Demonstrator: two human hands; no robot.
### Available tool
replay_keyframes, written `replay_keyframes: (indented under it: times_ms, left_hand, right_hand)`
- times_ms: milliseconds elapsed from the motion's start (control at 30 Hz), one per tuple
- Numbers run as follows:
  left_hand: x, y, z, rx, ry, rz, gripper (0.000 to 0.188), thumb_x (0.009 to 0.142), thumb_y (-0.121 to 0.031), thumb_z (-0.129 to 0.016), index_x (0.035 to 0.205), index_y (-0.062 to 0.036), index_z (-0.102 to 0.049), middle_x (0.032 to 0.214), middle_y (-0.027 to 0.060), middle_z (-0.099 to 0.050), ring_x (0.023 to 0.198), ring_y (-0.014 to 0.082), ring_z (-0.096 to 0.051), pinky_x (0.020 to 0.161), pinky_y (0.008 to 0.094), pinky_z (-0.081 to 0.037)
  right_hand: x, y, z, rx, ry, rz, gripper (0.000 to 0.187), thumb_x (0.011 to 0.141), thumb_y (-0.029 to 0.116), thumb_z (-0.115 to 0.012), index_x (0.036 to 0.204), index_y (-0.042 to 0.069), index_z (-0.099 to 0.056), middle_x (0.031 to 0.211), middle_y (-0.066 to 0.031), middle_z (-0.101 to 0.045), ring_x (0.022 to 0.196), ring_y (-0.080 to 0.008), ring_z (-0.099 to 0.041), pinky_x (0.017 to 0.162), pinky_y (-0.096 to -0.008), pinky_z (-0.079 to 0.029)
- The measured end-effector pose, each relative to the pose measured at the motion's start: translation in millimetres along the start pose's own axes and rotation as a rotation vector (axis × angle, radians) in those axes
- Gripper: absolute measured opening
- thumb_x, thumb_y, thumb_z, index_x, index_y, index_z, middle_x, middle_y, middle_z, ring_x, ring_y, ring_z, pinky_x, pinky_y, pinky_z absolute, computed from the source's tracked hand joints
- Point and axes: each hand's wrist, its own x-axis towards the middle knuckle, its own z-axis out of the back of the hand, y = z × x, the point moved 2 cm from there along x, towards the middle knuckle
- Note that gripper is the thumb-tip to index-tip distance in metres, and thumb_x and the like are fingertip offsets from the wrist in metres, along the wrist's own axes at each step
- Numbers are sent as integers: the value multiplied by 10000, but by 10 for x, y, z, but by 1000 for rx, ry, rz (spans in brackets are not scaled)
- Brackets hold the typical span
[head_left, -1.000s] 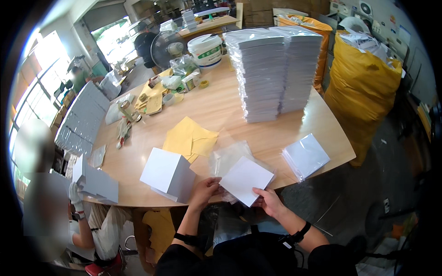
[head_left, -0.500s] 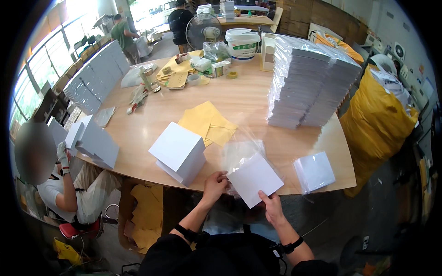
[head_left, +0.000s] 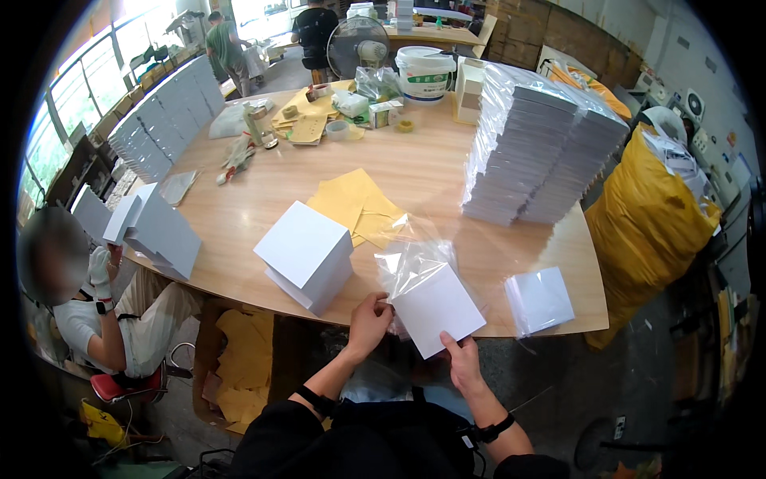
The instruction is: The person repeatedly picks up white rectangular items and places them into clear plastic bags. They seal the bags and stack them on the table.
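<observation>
A white square of card or paper (head_left: pixel 440 313) is tilted at the table's front edge, its far part inside or under a clear plastic bag (head_left: pixel 411 263). My right hand (head_left: pixel 464 363) grips the near right corner of the square, thumb on top. At its left edge, my left hand (head_left: pixel 370 323) has its fingers pinched together by the bag's side. To the left of my hands stands a block of white square sheets (head_left: pixel 305 251), its layers offset. On the right lies a small stack of white squares in clear plastic (head_left: pixel 541 301).
Yellow paper sheets (head_left: pixel 355 201) lie behind the block. A tall plastic-wrapped stack (head_left: pixel 531 144) stands at the back right, beside a yellow sack (head_left: pixel 650 239). A white bucket (head_left: pixel 423 76) and tape rolls sit farther back. A gloved co-worker (head_left: pixel 100 315) sits at left.
The square has slid farther toward the bag, whose clear film now covers its far corner. My right hand stays on the near corner. The whole view has shifted slightly.
</observation>
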Motion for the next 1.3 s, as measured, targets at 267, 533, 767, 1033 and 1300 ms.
replay_keyframes:
  times_ms: [267, 533, 767, 1033, 1300]
  left_hand:
    - [-93, -166, -45, 62, -227, -168, 365, 912, -22, -624, 1266, 42, -560, 887, 147, -727, 782, 185, -711, 715, 316, -581]
    - [-128, 47, -156, -147, 51, -15, 458, 906, -29, -630, 1341, 38, -500, 987, 142, -705, 842, 186, -696, 728, 305, -567]
    - [-64, -183, -141, -999, 501, 399, 456, 1000, -337, -559, 1357, -54, -534, 1260, 130, -626, 1179, 252, -593, 1024, 430, -469]
    - [-65, -159, -318, -908, 288, 448, 444, 981, -243, -640, 1342, -13, -521, 1265, 134, -626, 1151, 254, -620, 996, 420, -506]
    - [-238, -105, -334, -949, 345, 454, 476, 984, -231, -629, 1361, 23, -487, 1268, 138, -625, 1157, 258, -617, 1011, 425, -500]
  right_hand:
    - [-24, -17, 9, -67, -19, 81, 411, 948, 138, -705, 1301, -23, -570, 1209, -72, -633, 1104, -142, -582, 970, -304, -472]
    - [-20, -29, 38, -22, 7, 71, 417, 965, 147, -680, 1336, 23, -537, 1218, -78, -631, 1089, -179, -621, 923, -355, -539]
    - [-192, -8, -53, 280, 82, -190, 360, 1002, 223, -631, 1307, 53, -544, 1188, -89, -659, 1015, -226, -694, 856, -402, -605]
    - [-347, -36, -216, 250, 136, -324, 384, 1027, 250, -587, 1314, 4, -518, 1174, -116, -655, 1034, -253, -687, 854, -410, -606]
    - [-285, -87, -294, 258, 89, -273, 404, 1018, 271, -605, 1333, 34, -515, 1193, -95, -646, 1054, -238, -676, 888, -396, -588]
